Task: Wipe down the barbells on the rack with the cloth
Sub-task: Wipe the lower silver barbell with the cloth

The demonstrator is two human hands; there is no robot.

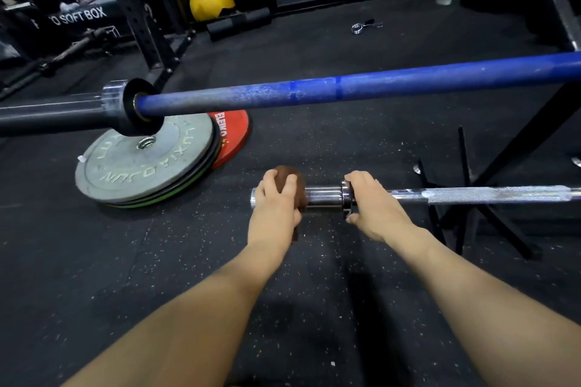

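Observation:
A chrome barbell [490, 195] lies level across the lower rack, its sleeve end pointing left. My left hand [276, 207] grips a brown cloth [297, 181] wrapped round the sleeve [323, 196] near its tip. My right hand [374, 207] grips the bar just right of the sleeve collar, fingers curled over the top. Higher up, a blue barbell [345, 88] with a dark sleeve [56, 113] runs across the view from left to upper right.
Grey and red weight plates [141, 163] are stacked on the black rubber floor at left. Black rack legs [465, 198] stand at right. A squat rack upright [138, 9], a yellow ball [210, 0] and a spring collar [361, 27] sit farther back.

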